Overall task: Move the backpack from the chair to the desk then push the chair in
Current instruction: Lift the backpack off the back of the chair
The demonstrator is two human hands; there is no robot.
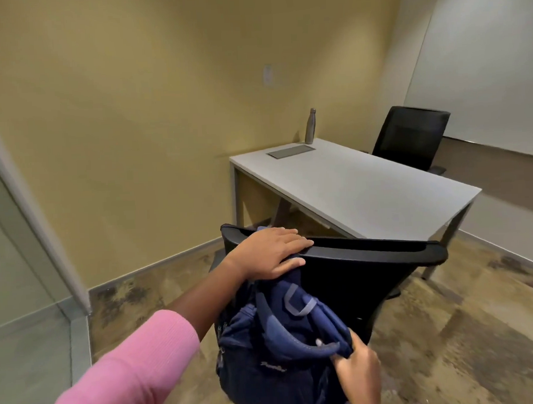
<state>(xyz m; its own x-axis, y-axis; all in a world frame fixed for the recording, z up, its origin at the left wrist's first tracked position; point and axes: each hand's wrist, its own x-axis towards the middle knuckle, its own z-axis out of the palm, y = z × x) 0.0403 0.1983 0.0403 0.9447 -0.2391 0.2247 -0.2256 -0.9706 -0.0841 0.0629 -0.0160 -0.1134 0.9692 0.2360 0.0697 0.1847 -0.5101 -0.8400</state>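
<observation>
A navy blue backpack (pixel 278 351) hangs behind the backrest of a black chair (pixel 362 268), on my side of it. My left hand (pixel 270 253) lies over the top edge of the backrest, where the backpack's top strap meets it; the thumb presses the fabric. My right hand (pixel 356 372) pinches a padded shoulder strap low at the bag's right side. The white desk (pixel 359 182) stands just beyond the chair, its near edge behind the backrest. The chair's seat is hidden.
A steel bottle (pixel 310 126) and a grey inset panel (pixel 290 152) sit at the desk's far left end. A second black chair (pixel 409 137) stands behind the desk by a whiteboard (pixel 479 79). A glass partition (pixel 16 243) lines the left; patterned carpet surrounds the chair.
</observation>
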